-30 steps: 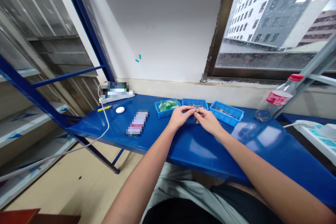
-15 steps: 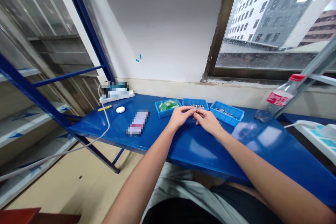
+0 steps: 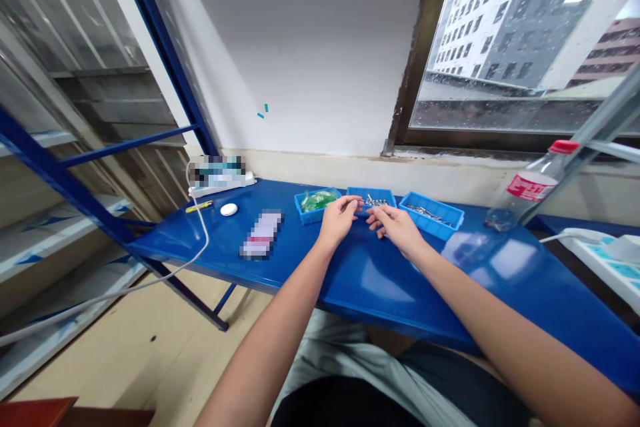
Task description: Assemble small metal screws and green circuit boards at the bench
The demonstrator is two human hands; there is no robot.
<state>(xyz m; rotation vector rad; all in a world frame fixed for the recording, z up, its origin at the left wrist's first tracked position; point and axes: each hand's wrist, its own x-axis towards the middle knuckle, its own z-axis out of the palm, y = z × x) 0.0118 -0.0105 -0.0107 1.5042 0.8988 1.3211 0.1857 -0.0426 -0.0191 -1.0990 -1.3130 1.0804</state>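
Observation:
My left hand (image 3: 340,219) hovers over the blue table in front of the left and middle bins, its thumb and fingertips pressed together. Apart from it by a small gap, my right hand (image 3: 395,225) has thumb and forefinger pinched, the other fingers curled. Whatever either pinch holds is too small to make out. Behind the hands stands a blue plastic bin (image 3: 361,193) with several small shiny metal parts (image 3: 379,201). To its left, another blue bin (image 3: 314,217) contains green plastic wrapping (image 3: 320,200). A third bin (image 3: 443,230), on the right, holds slender metal pieces (image 3: 425,213).
A pixelated phone-like slab (image 3: 263,235), a white round case (image 3: 229,209) and a yellow-handled tool (image 3: 199,207) lie at the left of the blue table (image 3: 370,280). A white cable (image 3: 205,233) hangs over its edge. A red-capped bottle (image 3: 533,185) stands at right.
My hands were together at the fingertips and have now parted slightly, the left shifting left. More of the middle bin's metal parts shows between them. The bins have not moved.

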